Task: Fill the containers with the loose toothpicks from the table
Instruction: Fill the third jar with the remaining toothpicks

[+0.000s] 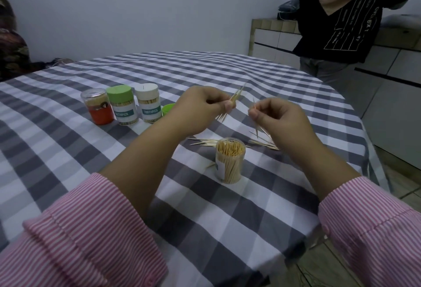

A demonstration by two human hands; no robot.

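A: What are the hands doing?

B: The left hand (pixel 200 107) pinches a small bundle of pale wooden toothpicks (pixel 231 104) between thumb and fingers, held above the desk (pixel 68 150) with its grey-and-white checked cloth. The right hand (pixel 275 116) pinches a single thin wooden toothpick (pixel 256 127), its tip pointing down.

A: And the containers?

B: An open clear plastic jar packed with upright toothpicks (pixel 230 160) stands below and between the hands. More loose toothpicks (pixel 206 142) lie flat on the cloth just behind it, on both sides.

A: Anything further back?

B: Three closed jars in a row: a clear jar with orange contents (pixel 98 109), a green-lidded toothpick jar (pixel 123 105) and a white-lidded toothpick jar (pixel 149 102). A loose green lid (pixel 168 108) lies just right of them.
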